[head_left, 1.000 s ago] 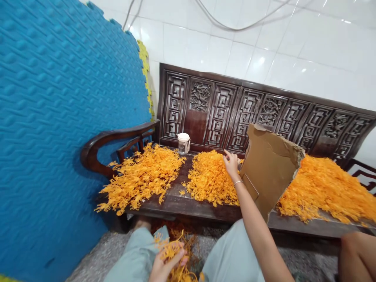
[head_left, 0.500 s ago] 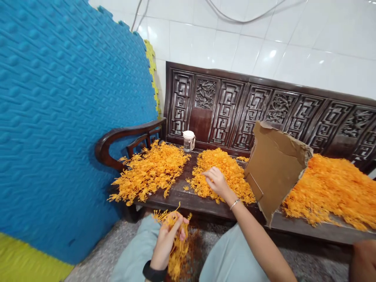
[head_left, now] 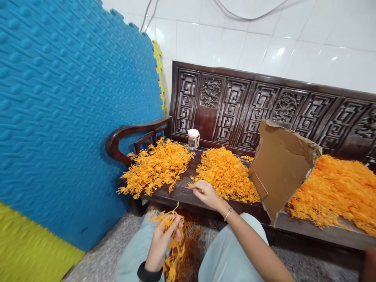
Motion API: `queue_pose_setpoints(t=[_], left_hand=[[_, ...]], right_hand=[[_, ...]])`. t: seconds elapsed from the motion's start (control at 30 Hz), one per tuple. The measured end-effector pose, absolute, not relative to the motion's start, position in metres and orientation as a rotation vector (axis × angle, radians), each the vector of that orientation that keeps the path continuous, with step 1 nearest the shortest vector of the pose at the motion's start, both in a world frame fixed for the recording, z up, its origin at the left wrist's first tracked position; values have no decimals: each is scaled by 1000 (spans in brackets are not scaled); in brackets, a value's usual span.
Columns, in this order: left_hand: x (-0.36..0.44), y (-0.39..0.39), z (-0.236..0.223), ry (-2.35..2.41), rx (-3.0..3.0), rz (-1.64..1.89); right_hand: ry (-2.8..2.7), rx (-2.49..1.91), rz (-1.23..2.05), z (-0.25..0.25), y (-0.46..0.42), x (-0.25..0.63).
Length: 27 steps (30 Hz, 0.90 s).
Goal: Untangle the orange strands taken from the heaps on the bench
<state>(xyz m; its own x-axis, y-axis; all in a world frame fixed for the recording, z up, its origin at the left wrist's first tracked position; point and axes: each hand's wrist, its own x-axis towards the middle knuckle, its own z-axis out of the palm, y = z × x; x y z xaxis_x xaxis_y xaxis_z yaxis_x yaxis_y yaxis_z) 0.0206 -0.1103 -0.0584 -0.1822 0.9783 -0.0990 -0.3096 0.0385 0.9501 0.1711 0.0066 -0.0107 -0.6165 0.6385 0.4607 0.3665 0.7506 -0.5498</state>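
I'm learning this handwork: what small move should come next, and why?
Probably bring the right hand to the orange bunch: the left hand holds it, and the right hand hangs close by, apart from it. Whether the right hand holds anything, I cannot tell.

Left hand (head_left: 163,238) holding orange strands (head_left: 176,255), right hand (head_left: 209,195) near orange pile (head_left: 225,168)

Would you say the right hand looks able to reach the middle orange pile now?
Probably yes: the right hand is by the near edge of the middle orange pile; the cardboard stands to the pile's right, out of the way.
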Motion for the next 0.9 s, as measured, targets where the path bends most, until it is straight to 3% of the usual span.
queue_pose_setpoints(t=[0.27,0.9], left_hand=[[24,-112,-51,1201,914,1328],[41,-102,-88,1401,1274,1115]], right_hand=[[-2114,-662,1505,-39,-9,156],[-1886,-724,1760,-51,1,149]])
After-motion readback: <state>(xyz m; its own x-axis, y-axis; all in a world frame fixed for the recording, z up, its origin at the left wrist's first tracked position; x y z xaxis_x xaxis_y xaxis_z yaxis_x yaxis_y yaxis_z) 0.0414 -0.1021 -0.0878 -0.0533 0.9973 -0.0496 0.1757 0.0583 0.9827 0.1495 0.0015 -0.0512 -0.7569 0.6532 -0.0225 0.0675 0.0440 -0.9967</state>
